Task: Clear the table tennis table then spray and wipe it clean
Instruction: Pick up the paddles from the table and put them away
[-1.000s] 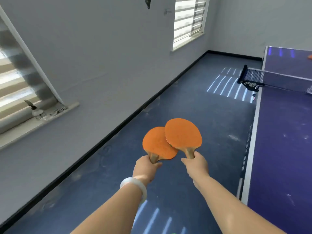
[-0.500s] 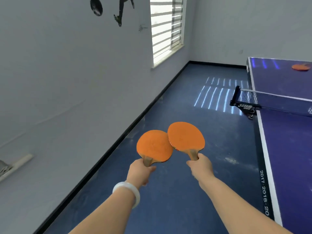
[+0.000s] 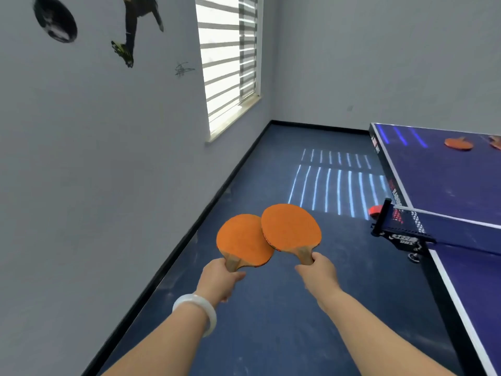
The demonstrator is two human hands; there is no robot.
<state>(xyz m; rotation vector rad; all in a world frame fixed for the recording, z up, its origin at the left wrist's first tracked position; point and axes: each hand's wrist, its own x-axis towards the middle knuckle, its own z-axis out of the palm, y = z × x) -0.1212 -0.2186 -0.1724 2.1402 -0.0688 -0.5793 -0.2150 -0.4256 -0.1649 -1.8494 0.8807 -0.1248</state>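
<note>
Paddles gripped by handles, left hand and right hand each holding one, net clamp lettering unreadable

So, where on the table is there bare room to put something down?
The table is bare between its left edge, the net and the far paddles. The near half right of the white line looks bare too. The far right corner is crowded.

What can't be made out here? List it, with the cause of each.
Head view only:
- Second paddle on the table: cut off by the right edge; beside it the far paddle shows whole.
- Table tennis table: its right part lies outside the frame.
- Left hand and right hand: fingers mostly hidden behind the hands, wrapped round the paddle handles.
- Red object: partly behind the net post, unidentifiable.
</note>
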